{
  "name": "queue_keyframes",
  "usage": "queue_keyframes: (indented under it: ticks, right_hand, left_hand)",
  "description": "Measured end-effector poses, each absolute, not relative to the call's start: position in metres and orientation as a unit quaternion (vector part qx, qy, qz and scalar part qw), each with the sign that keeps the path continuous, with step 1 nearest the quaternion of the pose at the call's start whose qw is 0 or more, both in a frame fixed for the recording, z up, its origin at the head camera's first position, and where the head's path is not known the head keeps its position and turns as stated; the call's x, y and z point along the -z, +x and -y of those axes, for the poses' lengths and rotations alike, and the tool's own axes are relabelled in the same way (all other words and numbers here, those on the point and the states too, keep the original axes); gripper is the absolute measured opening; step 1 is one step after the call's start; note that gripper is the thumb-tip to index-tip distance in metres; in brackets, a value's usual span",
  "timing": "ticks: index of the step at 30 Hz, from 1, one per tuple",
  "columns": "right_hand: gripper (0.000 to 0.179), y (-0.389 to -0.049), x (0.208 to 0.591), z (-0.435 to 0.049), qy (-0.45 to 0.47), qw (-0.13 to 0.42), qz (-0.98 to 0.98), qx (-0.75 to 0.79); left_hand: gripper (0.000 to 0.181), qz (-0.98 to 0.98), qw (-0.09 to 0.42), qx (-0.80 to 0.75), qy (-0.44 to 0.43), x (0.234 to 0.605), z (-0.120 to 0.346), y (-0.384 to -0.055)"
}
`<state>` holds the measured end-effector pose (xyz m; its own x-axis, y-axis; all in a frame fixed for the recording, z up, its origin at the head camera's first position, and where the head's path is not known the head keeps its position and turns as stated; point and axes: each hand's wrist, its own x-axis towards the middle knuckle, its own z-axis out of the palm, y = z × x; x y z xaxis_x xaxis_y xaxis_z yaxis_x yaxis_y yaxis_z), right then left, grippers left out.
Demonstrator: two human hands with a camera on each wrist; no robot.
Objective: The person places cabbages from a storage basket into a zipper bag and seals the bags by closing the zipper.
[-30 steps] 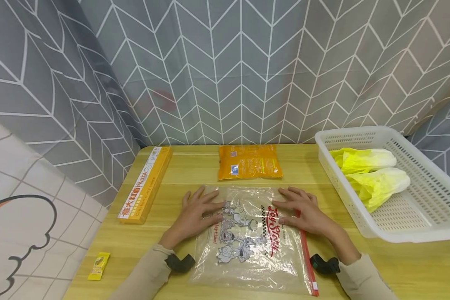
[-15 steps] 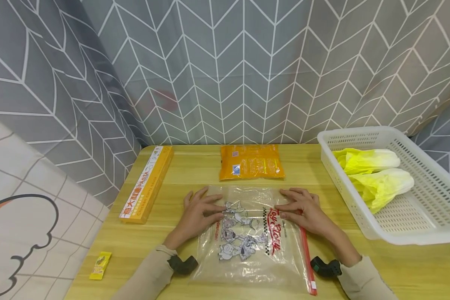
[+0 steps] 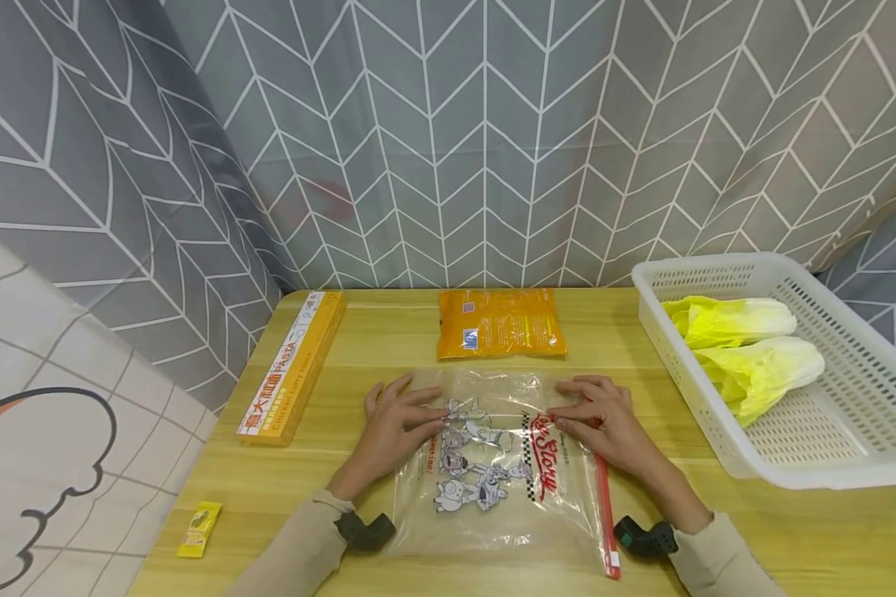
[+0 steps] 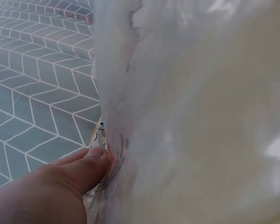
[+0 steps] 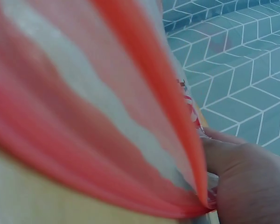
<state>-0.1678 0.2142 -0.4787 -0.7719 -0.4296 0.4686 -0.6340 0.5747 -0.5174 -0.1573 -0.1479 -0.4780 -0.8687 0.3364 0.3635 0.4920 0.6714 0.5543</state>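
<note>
A clear plastic zip bag (image 3: pixel 485 531) with Toy Story print lies sideways on the wooden table, its red zip edge (image 3: pixel 606 518) on the right. My left hand (image 3: pixel 396 423) pinches the plastic near the bag's left side between thumb and fingers. At the upper right, beside the red lettering, my right hand (image 3: pixel 601 419) pinches the bag near its zip edge. In the left wrist view, the bag's plastic (image 4: pixel 191 102) rises beside my thumb. The right wrist view shows the red strips (image 5: pixel 149 79) of the mouth parted, with a gap between them.
An orange packet (image 3: pixel 502 323) lies behind the bag. A pasta box (image 3: pixel 291 369) is to the left, with a small yellow sachet (image 3: pixel 199 529) nearer me. On the right, a white basket (image 3: pixel 687 398) holds two cabbage-like leafy heads (image 3: pixel 762 373). A patterned curtain (image 3: pixel 485 141) hangs behind.
The bag's near zip corner has shifted slightly left and away from me, and its printed face has buckled. Both hands stay almost in place. Slight view shift to the left between the first frames.
</note>
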Motion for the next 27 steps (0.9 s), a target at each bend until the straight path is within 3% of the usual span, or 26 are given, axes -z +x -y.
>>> queue_keyframes:
  ticks: [16,27]
  right_hand:
    - [0.028,-0.169,0.478,-0.207,0.297,0.229,0.854,-0.361]
    - [0.025,-0.17,0.475,-0.205,0.267,0.239,0.858,-0.367]
  left_hand:
    - [0.018,0.899,0.149,0.346,-0.221,0.47,0.148,-0.156]
    - [0.017,0.895,0.109,0.366,-0.232,0.467,0.149,-0.175]
